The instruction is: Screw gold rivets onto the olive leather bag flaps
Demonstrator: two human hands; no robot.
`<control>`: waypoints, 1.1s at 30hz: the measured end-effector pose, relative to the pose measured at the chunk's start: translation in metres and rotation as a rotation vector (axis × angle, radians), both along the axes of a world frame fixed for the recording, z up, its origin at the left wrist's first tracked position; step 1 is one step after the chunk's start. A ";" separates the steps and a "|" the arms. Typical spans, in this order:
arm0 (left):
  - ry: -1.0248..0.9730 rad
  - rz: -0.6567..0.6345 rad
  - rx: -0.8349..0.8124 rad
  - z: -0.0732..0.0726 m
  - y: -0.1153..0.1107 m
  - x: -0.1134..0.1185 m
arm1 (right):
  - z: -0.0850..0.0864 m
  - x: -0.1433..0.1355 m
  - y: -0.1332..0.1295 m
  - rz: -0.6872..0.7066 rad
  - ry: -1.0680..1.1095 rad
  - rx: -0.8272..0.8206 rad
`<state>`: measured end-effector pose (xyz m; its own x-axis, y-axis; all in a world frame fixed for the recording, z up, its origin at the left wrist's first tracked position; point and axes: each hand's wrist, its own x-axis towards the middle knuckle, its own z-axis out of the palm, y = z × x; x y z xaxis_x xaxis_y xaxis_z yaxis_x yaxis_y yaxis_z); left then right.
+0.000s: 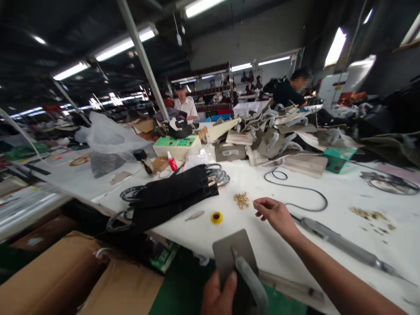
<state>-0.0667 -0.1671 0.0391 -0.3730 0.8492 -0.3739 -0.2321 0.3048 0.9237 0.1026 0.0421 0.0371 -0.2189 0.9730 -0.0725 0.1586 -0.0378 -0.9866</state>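
Low at the front, my left hand (pixel 220 292) is closed on a grey bag panel (pixel 231 249) with a plastic-wrapped handle (pixel 251 282). The panel is tilted up at the table's near edge. Over the white table my right hand (pixel 275 215) has thumb and fingertips pinched together. Whatever is between them is too small to make out. Just left of those fingertips lies a pile of small gold-coloured metal pieces (pixel 241 200). Nearer to me sits a small yellow round container (pixel 216 218) with dark contents. Below my right forearm rests a grey electric screwdriver (pixel 341 243) with its cord.
Black bag pieces with wrapped handles (pixel 173 194) are stacked at left. More gold-coloured pieces (pixel 372 215) lie at right. Behind stand a red bottle (pixel 172 162), a green-topped control box (pixel 177 146) and heaped grey panels (pixel 272 140). Cardboard boxes (pixel 49 271) sit lower left. People work farther back.
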 end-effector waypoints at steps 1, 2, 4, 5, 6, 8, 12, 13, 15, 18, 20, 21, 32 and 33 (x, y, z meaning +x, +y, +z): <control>-0.023 -0.028 0.026 0.002 0.001 0.001 | 0.009 0.003 -0.021 0.006 0.079 -0.021; -0.010 -0.046 0.050 0.005 0.003 0.003 | 0.017 0.005 -0.041 0.013 0.146 -0.042; 0.071 -0.073 0.098 0.011 0.006 0.008 | 0.030 0.009 -0.077 0.045 0.241 -0.082; 0.118 -0.089 0.118 0.014 0.007 0.011 | 0.033 0.011 -0.092 0.065 0.271 -0.091; 0.164 -0.106 0.135 0.016 0.008 0.016 | 0.035 0.013 -0.105 0.080 0.289 -0.083; 0.234 -0.152 0.162 0.021 0.007 0.026 | 0.036 0.018 -0.125 0.088 0.285 -0.007; 0.334 -0.221 0.218 0.026 0.001 0.047 | 0.033 0.033 -0.142 0.017 0.185 0.202; 0.357 -0.226 0.230 0.027 -0.001 0.052 | 0.033 0.037 -0.144 -0.001 0.161 0.234; 0.397 -0.232 0.251 0.030 -0.003 0.061 | 0.035 0.045 -0.148 -0.039 0.133 0.284; 0.447 -0.243 0.286 0.034 -0.007 0.073 | 0.039 0.054 -0.155 -0.087 0.144 0.315; 0.466 -0.259 0.299 0.037 -0.009 0.079 | 0.042 0.059 -0.161 -0.122 0.167 0.308; 0.473 -0.268 0.302 0.038 -0.010 0.082 | 0.044 0.061 -0.163 -0.140 0.178 0.302; 0.576 -0.309 0.355 0.041 -0.020 0.099 | 0.040 0.067 -0.175 -0.209 0.194 0.346; 0.589 -0.314 0.365 0.042 -0.021 0.098 | 0.039 0.067 -0.176 -0.206 0.199 0.347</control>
